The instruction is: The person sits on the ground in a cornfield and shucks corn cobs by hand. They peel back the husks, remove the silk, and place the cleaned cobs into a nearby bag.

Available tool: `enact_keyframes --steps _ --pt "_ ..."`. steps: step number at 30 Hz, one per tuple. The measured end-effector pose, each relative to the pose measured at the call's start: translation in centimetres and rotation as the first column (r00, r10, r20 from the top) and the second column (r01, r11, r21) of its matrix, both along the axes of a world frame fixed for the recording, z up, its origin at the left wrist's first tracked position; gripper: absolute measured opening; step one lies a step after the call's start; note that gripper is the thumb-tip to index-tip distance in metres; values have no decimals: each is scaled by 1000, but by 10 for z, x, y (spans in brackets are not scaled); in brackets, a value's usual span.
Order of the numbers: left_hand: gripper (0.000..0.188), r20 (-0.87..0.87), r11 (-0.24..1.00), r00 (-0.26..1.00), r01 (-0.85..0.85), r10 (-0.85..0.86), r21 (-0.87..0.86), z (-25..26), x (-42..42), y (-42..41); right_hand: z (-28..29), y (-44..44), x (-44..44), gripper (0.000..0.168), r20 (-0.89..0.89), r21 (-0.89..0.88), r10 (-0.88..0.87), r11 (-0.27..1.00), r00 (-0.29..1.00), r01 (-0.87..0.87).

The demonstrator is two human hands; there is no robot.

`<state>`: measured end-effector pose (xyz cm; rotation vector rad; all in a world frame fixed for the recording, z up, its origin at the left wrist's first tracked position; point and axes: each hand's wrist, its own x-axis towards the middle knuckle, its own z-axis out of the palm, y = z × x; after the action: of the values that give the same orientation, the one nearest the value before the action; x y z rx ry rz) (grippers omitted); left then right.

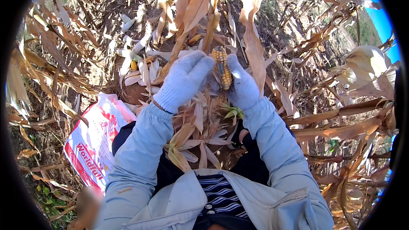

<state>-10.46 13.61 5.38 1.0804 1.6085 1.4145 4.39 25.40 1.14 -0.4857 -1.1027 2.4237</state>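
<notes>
A husked ear of corn (222, 68) stands nearly upright before me, yellow kernels showing and a dark, damaged patch along its side. My right hand (244, 83), in a white knit glove, holds it from the right, thumb against the kernels. My left hand (188, 76), gloved alike, is close beside the ear's left side with bent fingers. Whether those fingertips grip anything is hidden. Below the hands, dry corn husks (198, 118) lie spread between my legs, and a greener husk (234, 111) sits under my right wrist.
A white and red printed sack (96, 140) lies at my left. Beyond my left hand is a heap of pale husks (143, 73) with a partly husked ear (133, 65); another yellow ear (194, 40) lies farther ahead. Dry corn stalks and leaves (342, 118) crowd the right side.
</notes>
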Motion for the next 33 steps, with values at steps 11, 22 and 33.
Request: enact_keyframes --steps 11,22,33 --pt "37 -105 789 829 472 -549 -394 13 -10 -21 38 2 -3 43 -3 54 -140 989 990 140" --pt "60 -458 970 877 36 -146 -241 -11 -3 -8 26 9 2 48 -173 -7 -26 1000 985 25" --pt "56 -383 984 917 46 -109 -170 -13 1 14 1 -4 -4 50 -199 38 108 994 974 -103"
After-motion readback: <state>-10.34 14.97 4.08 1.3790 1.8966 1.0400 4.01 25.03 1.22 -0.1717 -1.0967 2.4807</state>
